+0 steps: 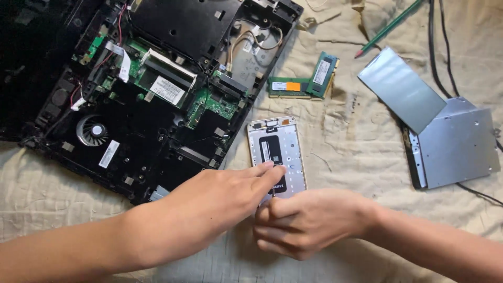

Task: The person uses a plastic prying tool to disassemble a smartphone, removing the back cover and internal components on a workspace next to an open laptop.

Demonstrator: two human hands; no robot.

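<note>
Filled the upper left: an opened black laptop chassis (141, 94) with green circuit boards and a round fan exposed, its right edge lying just beside the silver rectangular drive caddy with a black label (276, 154); little free cloth between the two. Reached in from the lower left: the left hand (220, 202), fingers extended and pressed together, fingertips (275, 170) resting on the caddy's lower half. Lay flat on the wrinkled beige cloth (335, 141) at centre, that caddy; long axis running nearly up and down the view, top end tilted slightly leftward, lower end hidden under the hands. Curled just below it: the right hand (309, 220), fingers folded tight into a fist around a thin dark tool, mostly hidden, tip touching the caddy. Above, two green memory sticks (306, 81), well apart from the hands. Open cloth rightward, then a grey metal optical drive (453, 141) with a silver plate (401, 86) leaning on it; a green pencil (390, 26) near the top edge.
</note>
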